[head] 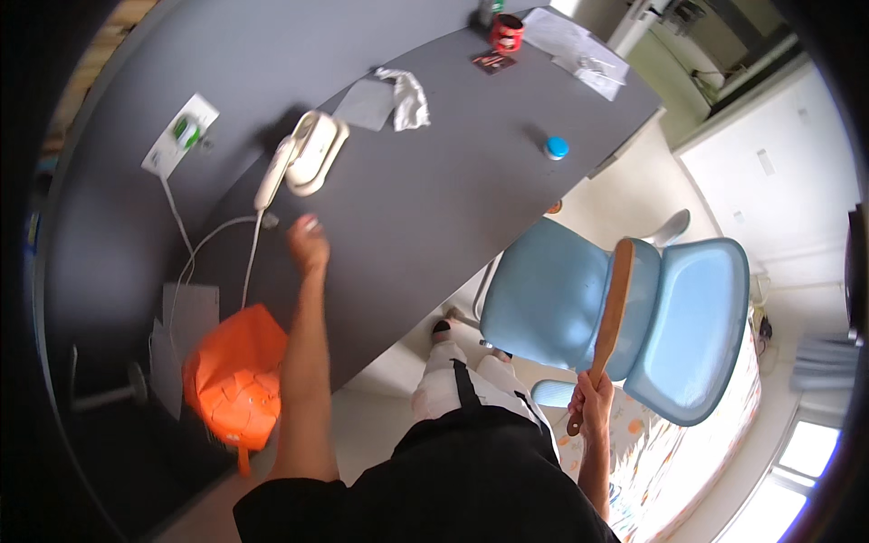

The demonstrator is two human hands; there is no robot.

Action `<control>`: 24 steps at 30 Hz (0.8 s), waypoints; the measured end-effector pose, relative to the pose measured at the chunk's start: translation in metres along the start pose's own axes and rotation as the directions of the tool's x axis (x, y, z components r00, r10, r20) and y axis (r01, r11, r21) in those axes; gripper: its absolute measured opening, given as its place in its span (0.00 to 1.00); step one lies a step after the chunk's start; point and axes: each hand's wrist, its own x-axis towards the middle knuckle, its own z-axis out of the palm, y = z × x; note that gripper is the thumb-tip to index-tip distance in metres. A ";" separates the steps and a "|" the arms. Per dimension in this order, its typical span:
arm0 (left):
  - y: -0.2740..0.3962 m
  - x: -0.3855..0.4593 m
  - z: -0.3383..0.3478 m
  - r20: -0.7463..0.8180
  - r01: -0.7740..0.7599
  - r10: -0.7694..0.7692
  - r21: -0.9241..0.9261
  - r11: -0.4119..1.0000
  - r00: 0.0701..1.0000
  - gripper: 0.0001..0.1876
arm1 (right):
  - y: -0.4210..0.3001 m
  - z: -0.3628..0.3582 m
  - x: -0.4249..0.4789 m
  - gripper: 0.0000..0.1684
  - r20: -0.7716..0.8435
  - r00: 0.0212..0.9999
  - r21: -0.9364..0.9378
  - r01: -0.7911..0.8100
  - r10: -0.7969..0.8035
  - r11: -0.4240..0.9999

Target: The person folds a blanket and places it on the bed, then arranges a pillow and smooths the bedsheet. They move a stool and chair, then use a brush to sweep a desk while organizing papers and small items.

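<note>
My right hand (592, 402) grips the handle of a long, flat wooden paddle-like tool (614, 305), its broad end pointing up over the chair and a hole near its butt. My left hand (309, 246) is out over the grey desk (434, 197), fingers curled. Blur hides whether the pale spot at its fingers is a held thing. Just beyond it stands a cream-white appliance (313, 159) with a slim corded handpiece (273, 176) against its side. A cable plug (270, 220) lies left of the hand. Beside my left forearm is an orange fabric bag (234, 380).
A blue swivel chair (543, 292) stands at the desk's edge. Farther along the desk are a blue-lidded jar (556, 148), a red mug (507, 34), papers (577, 51) and a crumpled silvery wrapper (410, 100). White cords run to a wall socket panel (180, 134). A patterned bed (652, 468) lies at right.
</note>
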 end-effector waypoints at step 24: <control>0.024 -0.129 -0.313 -0.378 0.390 -0.229 0.434 0.812 0.897 0.45 | 0.013 0.021 0.044 0.09 0.394 0.919 -0.096 0.038 0.003 0.995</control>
